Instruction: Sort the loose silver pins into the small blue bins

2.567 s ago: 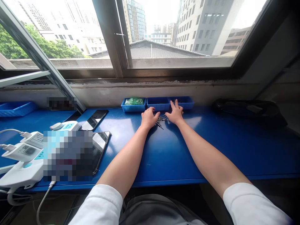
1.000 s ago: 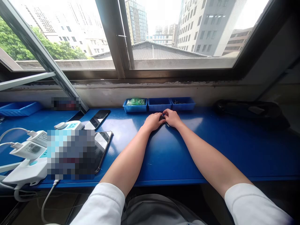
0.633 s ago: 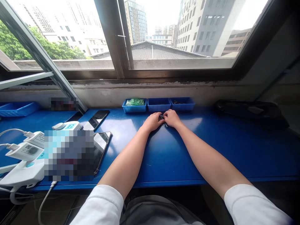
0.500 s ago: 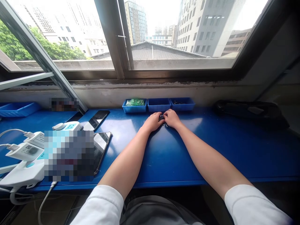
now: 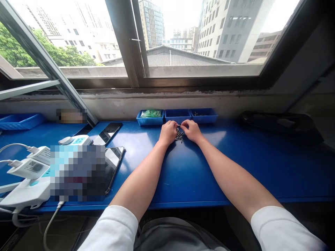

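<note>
At a blue workbench under a city-view window, the left hand and right hand pinch a small bundle of dark pins. The pins hang roughly upright, tips toward the bench.

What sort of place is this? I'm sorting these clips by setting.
Probably a small-parts workbench by a city window. A blue bench carries three small blue trays, and both hands work a little pile of dark pins.
</note>
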